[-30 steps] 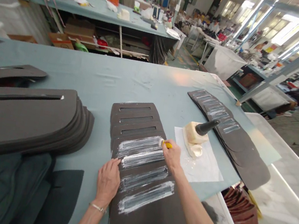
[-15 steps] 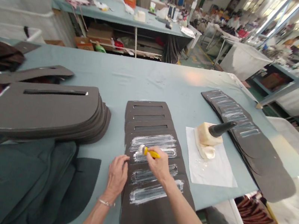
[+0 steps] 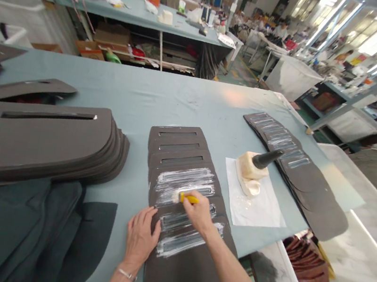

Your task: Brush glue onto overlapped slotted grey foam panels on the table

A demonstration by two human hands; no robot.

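Note:
Overlapping dark grey panels with slots (image 3: 186, 269) lie in a row in front of me, several streaked with white paste around the slots. My right hand (image 3: 198, 213) grips a brush with a yellow handle (image 3: 189, 199); its white-coated bristles touch a panel in the middle of the row. My left hand (image 3: 141, 232), fingers extended, rests at the left edge of the row, with the fingertips on a panel. A cream block-shaped container (image 3: 251, 166) with a black spout stands to the right on a white sheet (image 3: 266, 213), with white paste beside its base.
A thick stack of slotted grey panels (image 3: 41, 141) lies left, above dark green fabric pieces (image 3: 9, 232). On the right, another overlapping row of pasted panels (image 3: 316, 190) reaches the table edge. Beyond that edge are white bins (image 3: 365, 264) and reddish-brown pieces (image 3: 310, 274).
My right hand has moved the brush slightly down the row, towards me. My left hand has shifted a little nearer as well. The camera view has turned slightly right.

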